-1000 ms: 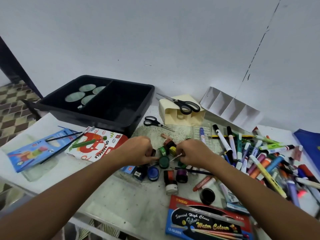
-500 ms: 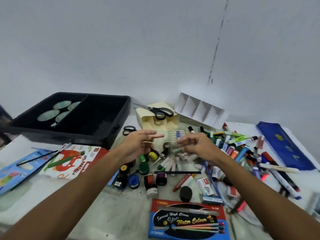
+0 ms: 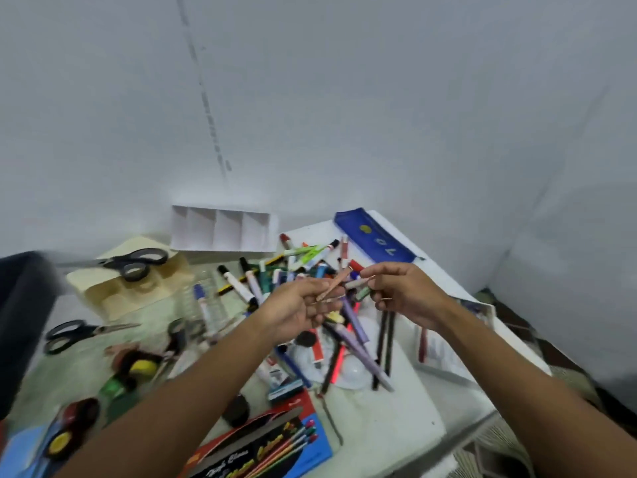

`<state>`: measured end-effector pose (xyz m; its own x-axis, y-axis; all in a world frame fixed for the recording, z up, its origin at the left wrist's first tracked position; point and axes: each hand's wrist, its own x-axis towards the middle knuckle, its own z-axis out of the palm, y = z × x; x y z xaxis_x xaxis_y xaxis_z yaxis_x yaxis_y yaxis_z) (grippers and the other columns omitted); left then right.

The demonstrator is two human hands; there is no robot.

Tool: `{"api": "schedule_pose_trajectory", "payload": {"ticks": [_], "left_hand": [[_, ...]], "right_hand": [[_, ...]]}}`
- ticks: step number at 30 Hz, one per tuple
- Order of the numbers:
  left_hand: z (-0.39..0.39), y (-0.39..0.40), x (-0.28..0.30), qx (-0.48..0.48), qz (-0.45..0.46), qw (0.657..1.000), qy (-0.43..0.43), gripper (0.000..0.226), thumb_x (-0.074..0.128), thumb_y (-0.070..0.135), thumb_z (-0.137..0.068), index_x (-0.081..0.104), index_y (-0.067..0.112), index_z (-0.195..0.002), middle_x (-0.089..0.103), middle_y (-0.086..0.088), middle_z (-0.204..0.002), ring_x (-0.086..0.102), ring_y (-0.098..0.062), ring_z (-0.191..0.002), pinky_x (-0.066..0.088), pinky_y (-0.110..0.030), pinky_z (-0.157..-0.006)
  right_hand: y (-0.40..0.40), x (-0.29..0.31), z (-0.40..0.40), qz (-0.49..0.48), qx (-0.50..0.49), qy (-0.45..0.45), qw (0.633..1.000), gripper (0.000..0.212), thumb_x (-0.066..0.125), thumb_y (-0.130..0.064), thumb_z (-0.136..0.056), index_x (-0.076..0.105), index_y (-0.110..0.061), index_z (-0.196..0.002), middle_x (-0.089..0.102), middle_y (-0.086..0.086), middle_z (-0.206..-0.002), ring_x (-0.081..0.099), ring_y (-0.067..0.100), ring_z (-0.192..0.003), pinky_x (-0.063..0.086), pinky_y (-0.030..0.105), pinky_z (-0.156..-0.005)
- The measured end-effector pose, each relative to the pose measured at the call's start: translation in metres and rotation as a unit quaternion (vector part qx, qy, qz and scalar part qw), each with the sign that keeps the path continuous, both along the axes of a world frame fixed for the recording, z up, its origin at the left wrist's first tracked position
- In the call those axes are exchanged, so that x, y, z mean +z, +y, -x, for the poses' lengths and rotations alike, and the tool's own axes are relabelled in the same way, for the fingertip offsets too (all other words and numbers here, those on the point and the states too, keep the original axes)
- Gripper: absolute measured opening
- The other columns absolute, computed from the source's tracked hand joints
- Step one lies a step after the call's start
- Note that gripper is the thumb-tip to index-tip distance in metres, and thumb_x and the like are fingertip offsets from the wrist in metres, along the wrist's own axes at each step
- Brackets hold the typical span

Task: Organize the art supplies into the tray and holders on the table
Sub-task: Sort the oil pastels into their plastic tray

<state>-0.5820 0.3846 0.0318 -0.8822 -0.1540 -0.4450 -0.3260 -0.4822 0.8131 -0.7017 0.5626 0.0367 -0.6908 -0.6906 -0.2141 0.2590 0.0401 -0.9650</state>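
My left hand [image 3: 300, 305] pinches a thin brownish stick [image 3: 333, 288], its grip narrow around it; my right hand [image 3: 403, 294] pinches a small pale crayon [image 3: 358, 282], both raised over the marker pile [image 3: 310, 281] on the bench [image 3: 396, 419]. Little looks done, I judge: the white divided holder [image 3: 220, 229] shows bare compartments, and the cream holder [image 3: 138, 288] only carries scissors [image 3: 134, 263] on top. Markers, paint pots [image 3: 138, 369], a second pair of scissors [image 3: 79, 334] and the pencil box [image 3: 269, 446] lie loose.

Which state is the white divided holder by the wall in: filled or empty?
Empty. All four compartments of the white divided holder show only bare white walls, while the markers lie loose on the table in front.
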Motion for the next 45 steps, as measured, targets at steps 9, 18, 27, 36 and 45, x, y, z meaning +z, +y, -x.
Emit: {"api": "schedule_pose_trajectory", "payload": {"ticks": [9,18,27,36,45], "left_hand": [[0.056,0.075,-0.009,-0.174,0.173,0.969,0.044,0.011,0.064,0.002,-0.087,0.065,0.005,-0.098,0.075,-0.014,-0.094,0.068,-0.016,-0.07,0.034,-0.02,-0.05],[0.073,0.105,-0.015,-0.265,0.289,0.919,0.049,0.045,0.067,-0.004,-0.081,0.058,0.015,-0.121,0.073,-0.022,-0.087,0.067,-0.02,-0.069,0.043,-0.023,-0.056],[0.086,0.121,-0.028,-0.293,0.416,0.861,0.021,0.057,0.075,-0.002,-0.076,0.057,0.008,-0.129,0.071,-0.013,-0.073,0.066,-0.024,-0.063,0.049,-0.035,-0.064],[0.092,0.124,-0.039,-0.302,0.547,0.777,0.076,0.062,0.087,0.018,-0.067,0.065,0.012,-0.124,0.072,0.0,-0.072,0.069,-0.012,-0.067,0.057,-0.028,-0.067],[0.083,0.108,-0.046,-0.315,0.656,0.643,0.239,0.032,0.077,0.038,-0.079,0.074,0.021,-0.105,0.063,0.007,-0.109,0.051,-0.006,-0.098,0.044,-0.029,-0.081]], "right_hand": [[0.077,0.007,0.018,-0.068,-0.061,0.002,0.996,0.01,0.059,0.005,-0.087,0.069,0.005,-0.088,0.063,0.014,-0.065,0.049,0.015,-0.048,0.042,0.024,-0.049],[0.119,0.008,0.041,-0.187,-0.015,0.025,0.982,0.013,0.071,0.002,-0.083,0.061,-0.004,-0.089,0.063,0.009,-0.058,0.052,0.016,-0.045,0.045,0.023,-0.043],[0.116,-0.022,0.032,-0.279,0.006,0.089,0.956,0.019,0.075,-0.002,-0.081,0.056,-0.004,-0.085,0.066,0.023,-0.073,0.061,0.022,-0.053,0.05,0.024,-0.046],[0.112,-0.028,0.026,-0.278,-0.008,0.101,0.955,0.011,0.074,-0.003,-0.082,0.067,0.005,-0.085,0.067,0.022,-0.068,0.061,0.024,-0.05,0.054,0.027,-0.047],[0.111,-0.029,0.017,-0.319,-0.019,0.156,0.935,0.014,0.071,0.001,-0.084,0.067,-0.009,-0.074,0.07,0.018,-0.07,0.063,0.022,-0.051,0.055,0.028,-0.051]]}}
